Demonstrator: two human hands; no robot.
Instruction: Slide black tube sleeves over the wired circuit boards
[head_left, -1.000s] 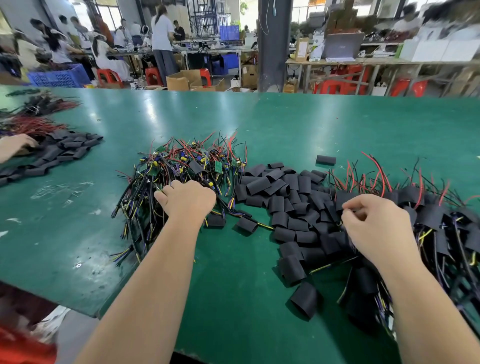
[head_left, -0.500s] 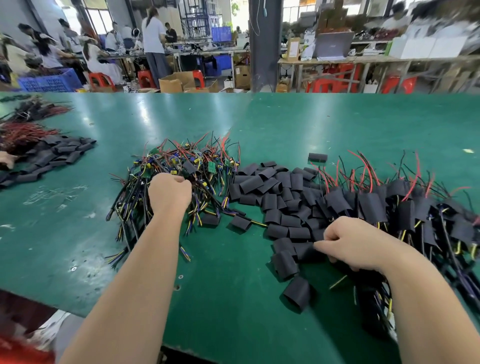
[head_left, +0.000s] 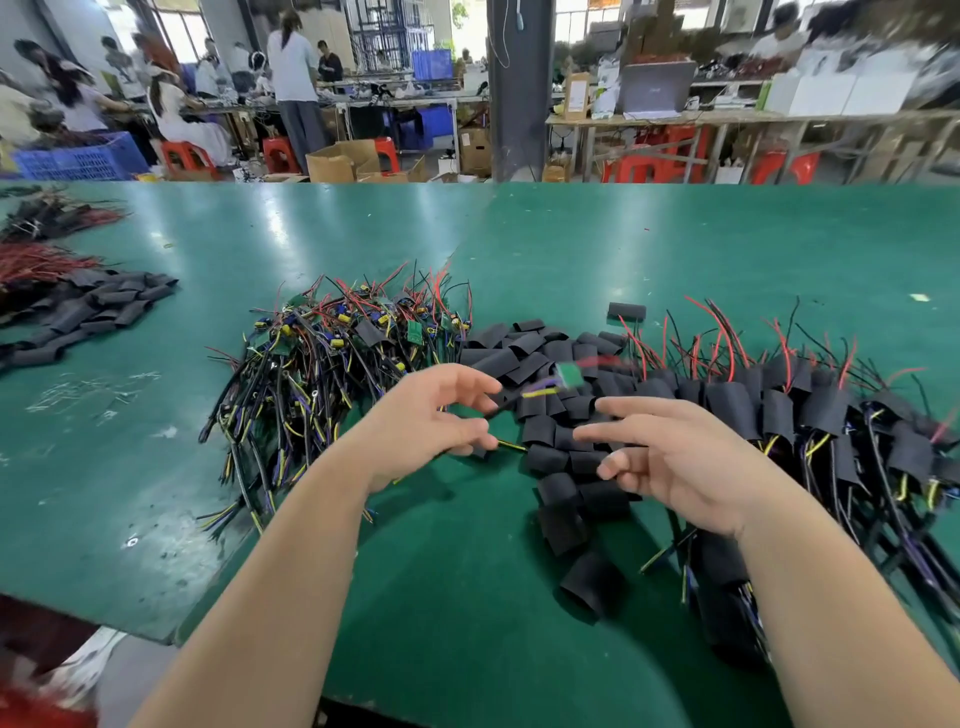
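Head view: my left hand (head_left: 431, 415) pinches the wires of a bare board (head_left: 569, 374), right hand (head_left: 670, 467) spread. Sleeved pile (head_left: 779, 405) lies beyond my right hand, and a big unsleeved heap (head_left: 322, 358) waits beyond my left.

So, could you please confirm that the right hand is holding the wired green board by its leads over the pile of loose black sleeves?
Not quite. In the head view, the left hand holds the wired green board by its leads over the pile of loose black sleeves. The right hand is open, fingers spread, holding nothing.
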